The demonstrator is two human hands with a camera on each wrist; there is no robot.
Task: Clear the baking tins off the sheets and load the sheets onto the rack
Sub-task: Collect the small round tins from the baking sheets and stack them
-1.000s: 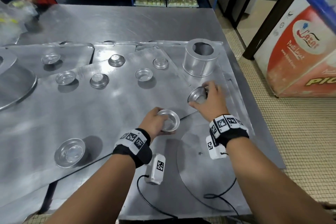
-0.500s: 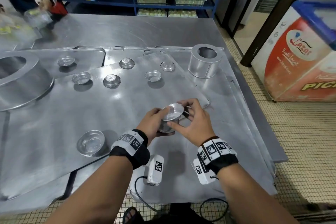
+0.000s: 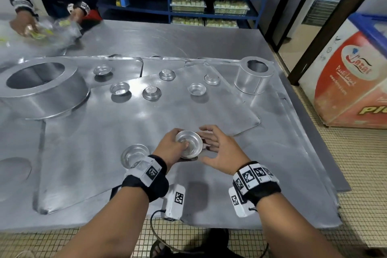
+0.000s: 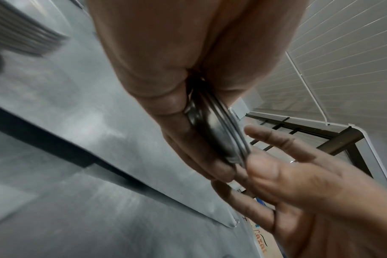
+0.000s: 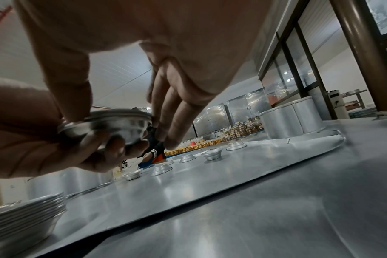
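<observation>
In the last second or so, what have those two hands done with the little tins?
Each hand held its own tin; the right hand brought its tin over and nested it into the left's. Now the left hand alone grips the stacked tins, lifted off the sheet, and the right fingers have let go, spread beside them. The loose tins farther back and the tall ring stayed put.

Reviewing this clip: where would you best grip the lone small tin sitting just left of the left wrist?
Pinch the small tin at its flared rim, coming from above. It sits mouth up on the sheet, so the thin rim is exposed; the left hand is nearest but already holds nested tins.
</observation>
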